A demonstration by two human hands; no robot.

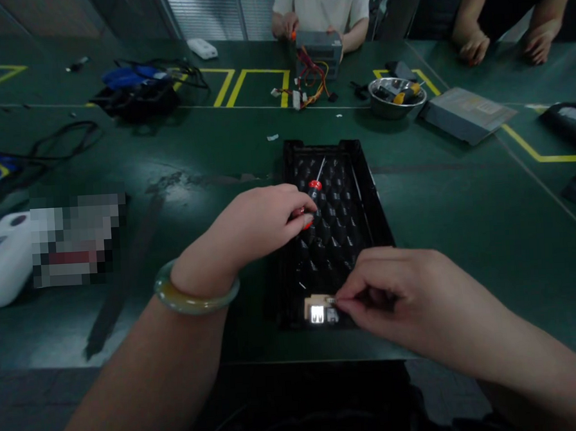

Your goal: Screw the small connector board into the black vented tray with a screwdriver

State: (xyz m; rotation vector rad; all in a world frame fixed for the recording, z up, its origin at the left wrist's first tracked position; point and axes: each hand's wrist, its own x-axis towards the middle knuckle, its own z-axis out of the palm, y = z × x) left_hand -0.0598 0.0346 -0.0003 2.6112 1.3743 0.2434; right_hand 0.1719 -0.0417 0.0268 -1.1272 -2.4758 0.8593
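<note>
Circuit board (316, 299), one, in right hand (400, 287)

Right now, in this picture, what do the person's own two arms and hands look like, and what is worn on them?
The left hand is bare; around its wrist sits a smooth, glossy, rounded bangle in green with amber-brown parts. The right hand is also bare, with nothing visible on its wrist. Both visible forearms are uncovered.
</note>
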